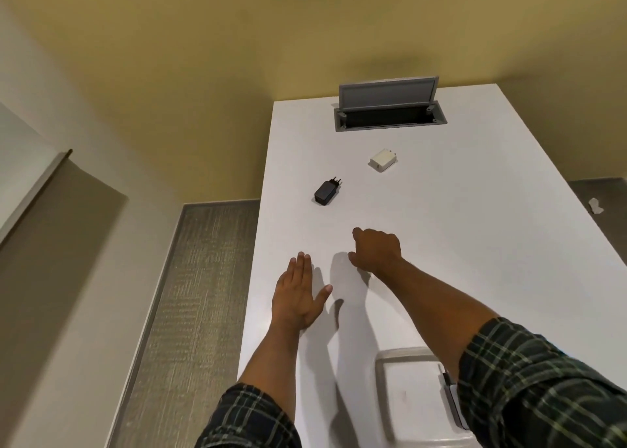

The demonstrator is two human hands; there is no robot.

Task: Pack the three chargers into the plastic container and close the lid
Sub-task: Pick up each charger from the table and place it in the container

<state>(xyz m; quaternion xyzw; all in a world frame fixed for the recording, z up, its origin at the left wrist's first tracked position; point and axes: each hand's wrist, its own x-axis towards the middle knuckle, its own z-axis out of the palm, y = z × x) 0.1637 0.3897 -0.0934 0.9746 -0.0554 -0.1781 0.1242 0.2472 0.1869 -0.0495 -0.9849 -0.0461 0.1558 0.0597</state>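
two chargers (327, 192) (383, 160) beyond hands (298, 295) (376, 249), seemingly empty.

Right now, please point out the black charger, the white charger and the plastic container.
black charger (326, 192): head view, middle of its body.
white charger (383, 160): head view, its top face.
plastic container (400, 354): head view, its far rim.

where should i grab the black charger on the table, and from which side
Take the black charger across the two long sides of its body, coming down from above. It lies flat on the white table with its prongs pointing away toward the far end, so a thumb-and-finger grip on the body stays clear of them. The right hand is nearer.
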